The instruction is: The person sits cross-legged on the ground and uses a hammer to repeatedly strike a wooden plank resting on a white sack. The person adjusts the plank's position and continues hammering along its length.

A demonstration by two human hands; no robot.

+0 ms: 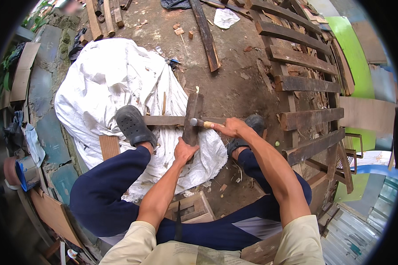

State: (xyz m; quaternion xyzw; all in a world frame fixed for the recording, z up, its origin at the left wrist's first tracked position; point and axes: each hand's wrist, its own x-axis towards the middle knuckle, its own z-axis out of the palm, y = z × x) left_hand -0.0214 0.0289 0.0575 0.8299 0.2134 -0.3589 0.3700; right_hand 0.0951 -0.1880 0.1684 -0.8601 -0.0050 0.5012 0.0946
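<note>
My left hand (pixel 185 151) is closed round the near end of a short dark wooden plank (pixel 193 104). The plank lies across a longer, narrow board (pixel 166 120), forming a cross. In my right hand (pixel 234 128) is a hammer (pixel 205 124), gripped by its light wooden handle. Its metal head is over the plank, just beyond my left hand; whether it touches the wood I cannot tell. My left clog (pixel 135 126) rests over the board's left part, and my right clog (pixel 253 123) is by its other end, partly hidden by my right hand.
A white woven sheet (pixel 106 75) spreads under the work and to the left. At the right lies a slatted wooden pallet (pixel 311 84). A dark beam (pixel 204 37) and several loose wood strips (pixel 94 22) lie ahead on the dirt. A small wooden frame (pixel 194 210) sits between my legs.
</note>
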